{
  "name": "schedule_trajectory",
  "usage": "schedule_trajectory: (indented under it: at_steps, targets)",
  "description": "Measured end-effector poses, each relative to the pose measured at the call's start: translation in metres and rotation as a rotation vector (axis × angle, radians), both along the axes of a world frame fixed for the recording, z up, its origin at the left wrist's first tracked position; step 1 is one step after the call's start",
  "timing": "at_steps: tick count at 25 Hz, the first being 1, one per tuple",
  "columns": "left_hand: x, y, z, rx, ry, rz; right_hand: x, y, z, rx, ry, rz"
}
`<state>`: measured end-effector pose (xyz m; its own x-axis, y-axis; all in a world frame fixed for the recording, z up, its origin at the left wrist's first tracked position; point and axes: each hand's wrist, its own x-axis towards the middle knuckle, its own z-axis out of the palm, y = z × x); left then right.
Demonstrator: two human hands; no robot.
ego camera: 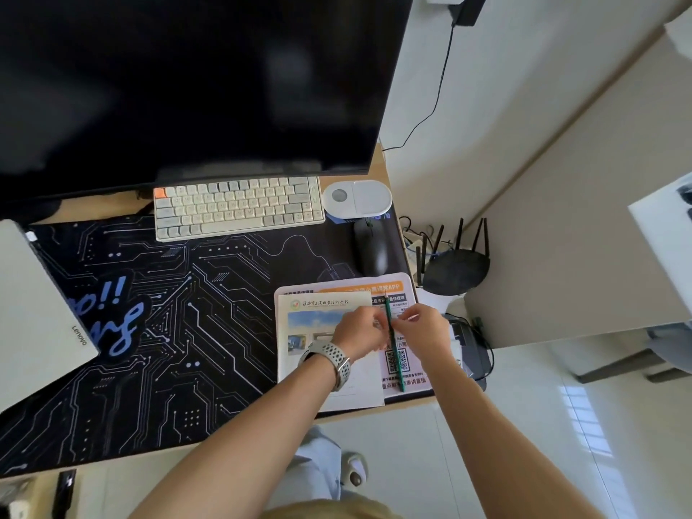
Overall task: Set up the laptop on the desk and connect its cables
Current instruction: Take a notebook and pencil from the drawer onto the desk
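A closed silver Lenovo laptop (33,312) lies at the left end of the black circuit-print desk mat (179,331). At the desk's front right corner lie printed papers (322,383). Above them my left hand (359,333), with a watch on its wrist, and my right hand (425,327) meet with fingers pinched around a green pencil (393,354) that runs down between them. Which hand carries the pencil is unclear. No laptop cable is visible near the hands.
A large dark monitor (187,80) fills the back of the desk, with a white keyboard (236,207), an oval white device (357,198) and a black mouse (372,247) in front. A black router (455,269) and cables sit on the floor right of the desk.
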<state>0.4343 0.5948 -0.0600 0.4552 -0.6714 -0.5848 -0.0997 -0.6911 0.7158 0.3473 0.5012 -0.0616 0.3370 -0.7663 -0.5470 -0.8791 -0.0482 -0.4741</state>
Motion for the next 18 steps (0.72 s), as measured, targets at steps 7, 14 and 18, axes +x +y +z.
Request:
schedule_trajectory:
  at_steps: [7, 14, 18]
  targets:
    - [0.007, 0.007, 0.026, -0.112, -0.083, 0.095, 0.003, -0.004, 0.037, -0.056, -0.183, -0.017]
    - [-0.011, 0.07, 0.044, -0.144, -0.053, 0.339, 0.015, 0.047, 0.06, -0.07, -0.31, 0.22]
    - [-0.031, 0.13, 0.046, -0.136, -0.086, 0.508, 0.01, 0.103, 0.066, -0.059, -0.353, 0.394]
